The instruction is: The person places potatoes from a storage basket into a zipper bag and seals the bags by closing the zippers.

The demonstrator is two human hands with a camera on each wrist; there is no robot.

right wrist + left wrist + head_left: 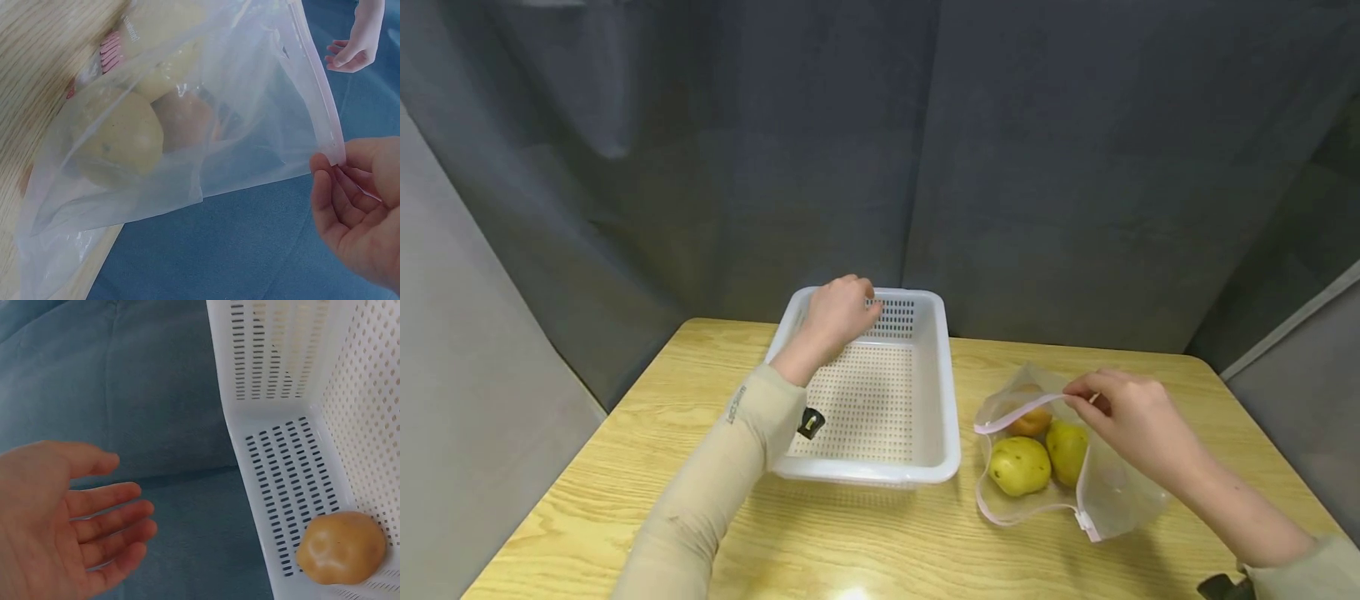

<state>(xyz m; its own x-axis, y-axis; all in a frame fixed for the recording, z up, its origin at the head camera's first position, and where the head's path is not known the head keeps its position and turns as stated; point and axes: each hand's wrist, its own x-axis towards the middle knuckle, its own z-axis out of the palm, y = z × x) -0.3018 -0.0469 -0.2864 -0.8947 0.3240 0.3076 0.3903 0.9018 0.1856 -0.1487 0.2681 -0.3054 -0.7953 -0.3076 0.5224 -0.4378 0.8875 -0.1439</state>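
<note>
My left hand [838,315] is over the far left part of a white plastic basket [950,392]. In the left wrist view its fingers are relaxed and hold nothing. A potato [340,548] lies inside the basket in that view; in the head view the hand and arm hide it. With thumb and fingers, my right hand [1138,425] pinches the rim of a clear zip bag [1120,500] by its top corner. The bag's mouth gapes. Inside are two yellow potatoes, one in front [1019,467] and one beside it [1067,452], plus a browner round one [1032,421] behind.
The basket and bag stand side by side on a light wooden table [625,492]. Dark grey cloth [820,167] hangs close behind the table's back edge, and grey panels [467,350] flank it. A pink-edged zip with a white slider [1084,521] runs round the bag's mouth.
</note>
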